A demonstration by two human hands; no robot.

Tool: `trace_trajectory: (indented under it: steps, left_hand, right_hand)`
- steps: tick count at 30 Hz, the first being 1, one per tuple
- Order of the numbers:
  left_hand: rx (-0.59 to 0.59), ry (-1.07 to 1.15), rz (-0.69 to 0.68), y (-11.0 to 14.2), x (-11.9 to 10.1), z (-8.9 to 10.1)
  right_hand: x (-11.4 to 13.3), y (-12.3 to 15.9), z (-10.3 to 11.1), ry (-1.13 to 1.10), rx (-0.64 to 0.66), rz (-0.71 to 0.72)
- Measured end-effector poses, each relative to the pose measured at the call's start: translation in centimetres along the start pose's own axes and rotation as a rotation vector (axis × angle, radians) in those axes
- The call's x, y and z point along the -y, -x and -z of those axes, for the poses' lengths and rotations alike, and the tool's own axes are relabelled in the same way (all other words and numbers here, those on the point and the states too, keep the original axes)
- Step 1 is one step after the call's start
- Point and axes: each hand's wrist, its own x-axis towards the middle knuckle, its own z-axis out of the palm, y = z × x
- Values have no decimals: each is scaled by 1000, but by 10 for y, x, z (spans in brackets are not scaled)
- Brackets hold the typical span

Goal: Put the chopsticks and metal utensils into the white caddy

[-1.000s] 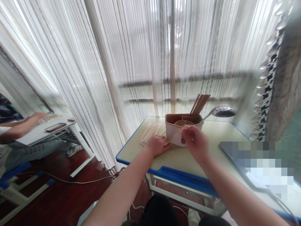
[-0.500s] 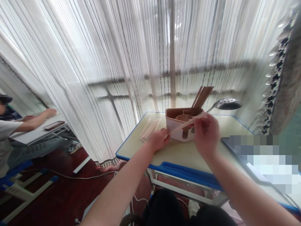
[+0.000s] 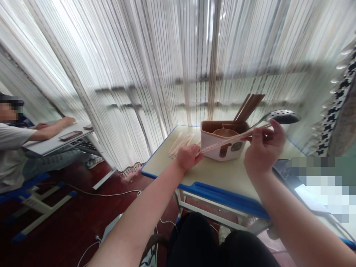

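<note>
A pair of pale wooden chopsticks [image 3: 228,140] stretches between my two hands, just in front of a white utensil caddy [image 3: 222,148]. My left hand [image 3: 187,156] rests on the table with its fingers closed round the near ends. My right hand [image 3: 264,146] is raised and pinches the far ends beside the caddy. The caddy holds dark brown chopsticks [image 3: 249,107], a wooden spoon [image 3: 225,132] and a perforated metal ladle [image 3: 280,116]. More pale chopsticks [image 3: 180,142] lie loose on the table to the left of my left hand.
The table [image 3: 217,174] is cream with a blue rim and stands against sheer white curtains [image 3: 167,63]. At the far left another person [image 3: 16,148] sits at a white desk [image 3: 52,139] with a phone on it. Cables run across the dark red floor.
My right hand has risen and moved right, drawing the pale chopsticks out longer across the front of the caddy. My left hand has stayed at their near ends.
</note>
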Motion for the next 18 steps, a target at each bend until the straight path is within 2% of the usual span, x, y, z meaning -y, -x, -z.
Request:
trace_trajectory:
  steps: [5, 11, 18]
  left_hand:
    - [28, 26, 0, -1, -2, 2]
    - [58, -63, -15, -2, 0, -2]
    - [-8, -97, -53, -3, 0, -6]
  right_hand:
    - [6, -1, -1, -3, -25, 12]
    - [3, -2, -3, -57, -31, 32]
    - [4, 9, -4, 64, 227, -115]
